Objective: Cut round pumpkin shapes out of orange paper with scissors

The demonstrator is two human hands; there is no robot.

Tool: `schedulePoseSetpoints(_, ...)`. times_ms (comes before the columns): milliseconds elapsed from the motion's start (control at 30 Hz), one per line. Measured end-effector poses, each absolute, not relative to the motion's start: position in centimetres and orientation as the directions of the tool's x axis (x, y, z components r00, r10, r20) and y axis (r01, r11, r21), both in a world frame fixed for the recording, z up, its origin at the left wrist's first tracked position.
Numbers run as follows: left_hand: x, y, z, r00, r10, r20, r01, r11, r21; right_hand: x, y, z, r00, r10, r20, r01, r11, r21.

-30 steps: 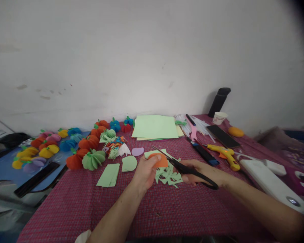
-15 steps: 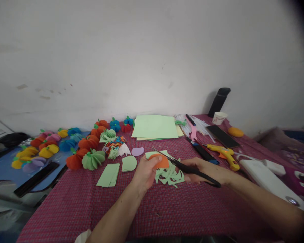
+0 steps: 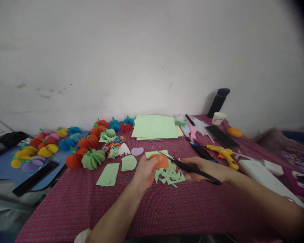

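A pale wall point(image 3: 116, 60) is standing behind everything, and the worktop point(image 3: 103, 212), covered in red checked cloth, is spreading out below me. Near its far edge, pale green sheets point(image 3: 155, 126) are lying in a stack, with finished-looking paper pumpkins point(image 3: 93, 159) sitting in a cluster off to their left.

My right hand point(image 3: 205, 167) is closing around the black handles of the scissors point(image 3: 200, 173), which are pointing up and leftward. Since a second ago, the handles are looking slightly flatter and my right forearm is covering more of the white box point(image 3: 263, 179). My left hand point(image 3: 147, 170) is keeping to its place, thumb on top, pinching the orange paper point(image 3: 162, 162).

That orange paper is sitting just between my two hands, over the worktop, its outline showing hardly any change; so I am judging that the trimming is going slowly, in small adjustments. The blades are running along its upper right edge, though I cannot tell whether they are biting into it. A green piece point(image 3: 164, 152) is showing behind it, and curled green scraps point(image 3: 171, 176) are lying beneath, smallest of all.
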State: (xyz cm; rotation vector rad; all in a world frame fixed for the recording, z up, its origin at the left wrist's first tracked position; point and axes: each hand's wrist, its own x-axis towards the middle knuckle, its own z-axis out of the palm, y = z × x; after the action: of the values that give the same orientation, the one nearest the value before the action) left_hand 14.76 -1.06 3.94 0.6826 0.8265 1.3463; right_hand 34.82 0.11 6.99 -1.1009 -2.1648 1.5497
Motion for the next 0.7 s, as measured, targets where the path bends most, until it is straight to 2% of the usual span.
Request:
schedulePoseSetpoints(100, 14.76, -1.07, 3.98, 0.037, 0.992, -0.121, -0.555, 0.121, 0.823, 34.66, 0.00, 7.04, -0.748, 0.626, -0.219, 0.397, 0.158, -0.904)
schedulePoseSetpoints(700, 14.65, -1.05, 3.77, 0.061, 0.994, -0.095, -0.535, 0.113, 0.837, 34.74, 0.20, 7.45, -0.775, 0.603, -0.190, 0.360, 0.173, -0.917)
